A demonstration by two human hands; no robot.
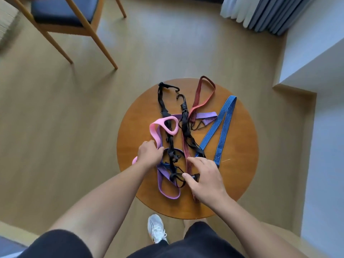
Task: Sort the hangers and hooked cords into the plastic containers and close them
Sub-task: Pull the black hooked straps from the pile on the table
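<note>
A round wooden table (242,183) bears tangled hooked cords (184,125): black, red, blue, purple and pink.

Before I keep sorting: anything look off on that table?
Yes. Nothing looks damaged, but the cords lie in one tangle on the table: black hooked cords cross the pink band and purple band. No plastic containers are in view.

The left hand (149,153) hides its own fingers; the right hand (204,175) covers part of a small black plastic hook (195,177), grip unclear.
</note>
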